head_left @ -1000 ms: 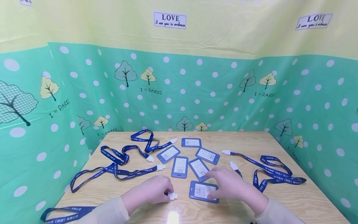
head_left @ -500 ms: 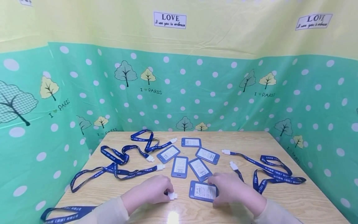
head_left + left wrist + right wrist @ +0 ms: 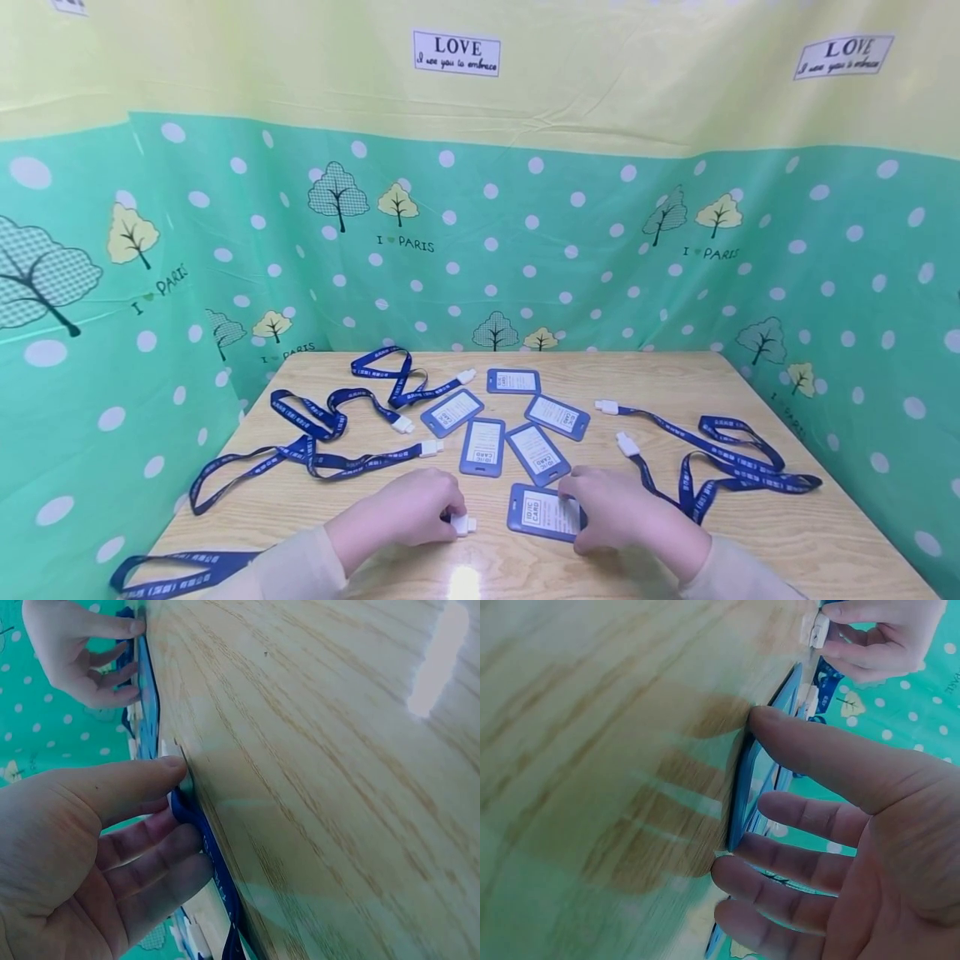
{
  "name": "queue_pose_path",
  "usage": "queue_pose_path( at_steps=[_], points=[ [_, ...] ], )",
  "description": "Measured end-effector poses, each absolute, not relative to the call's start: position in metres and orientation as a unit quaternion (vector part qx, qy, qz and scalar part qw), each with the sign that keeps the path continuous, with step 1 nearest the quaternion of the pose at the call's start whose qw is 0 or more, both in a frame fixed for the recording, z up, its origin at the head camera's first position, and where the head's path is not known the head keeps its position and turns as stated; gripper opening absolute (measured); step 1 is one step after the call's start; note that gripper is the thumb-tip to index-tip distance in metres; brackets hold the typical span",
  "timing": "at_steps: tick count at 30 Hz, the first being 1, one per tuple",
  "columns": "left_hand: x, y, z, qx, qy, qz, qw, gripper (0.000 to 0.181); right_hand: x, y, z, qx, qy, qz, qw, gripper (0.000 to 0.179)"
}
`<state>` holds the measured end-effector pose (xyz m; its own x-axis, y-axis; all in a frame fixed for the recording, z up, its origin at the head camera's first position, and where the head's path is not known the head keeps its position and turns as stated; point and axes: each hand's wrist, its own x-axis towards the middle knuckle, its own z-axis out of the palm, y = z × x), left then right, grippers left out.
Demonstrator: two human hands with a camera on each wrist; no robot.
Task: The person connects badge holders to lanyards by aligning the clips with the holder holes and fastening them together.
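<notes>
My left hand [image 3: 420,508] pinches the white plastic buckle [image 3: 465,525] of a blue lanyard between thumb and fingers, low over the wooden table. In the left wrist view the lanyard's blue strap [image 3: 217,855] runs back beneath the fingers. To the right, a blue badge holder [image 3: 534,510] with a white ID/IC card lies flat, its slotted end facing the buckle. My right hand [image 3: 618,517] holds this holder at its right end, covering that part. The right wrist view has the thumb [image 3: 780,731] at the near edge and the other fingers around the far side.
Several more badge holders [image 3: 482,447] lie behind the hands. Blue lanyards with white buckles are spread out on the left [image 3: 300,450] and right [image 3: 750,467] of the table. A patterned green and yellow curtain [image 3: 480,208] encloses the back and sides.
My right hand has shifted from over the card's face to the holder's right end, the thumb now at its near edge. The left hand and its buckle stay in place.
</notes>
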<state>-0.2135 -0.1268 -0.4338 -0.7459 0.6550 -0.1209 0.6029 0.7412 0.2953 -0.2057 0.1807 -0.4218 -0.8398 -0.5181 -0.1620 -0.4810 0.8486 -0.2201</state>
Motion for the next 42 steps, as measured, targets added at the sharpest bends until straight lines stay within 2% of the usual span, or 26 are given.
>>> queue_pose_path(
  at_steps=[42],
  points=[
    [-0.2164,-0.127,-0.4367,0.323,0.93,0.126,0.126,0.016,-0.2066,0.1783,-0.4245,-0.3,0.941,-0.103,0.118,0.052]
  ],
)
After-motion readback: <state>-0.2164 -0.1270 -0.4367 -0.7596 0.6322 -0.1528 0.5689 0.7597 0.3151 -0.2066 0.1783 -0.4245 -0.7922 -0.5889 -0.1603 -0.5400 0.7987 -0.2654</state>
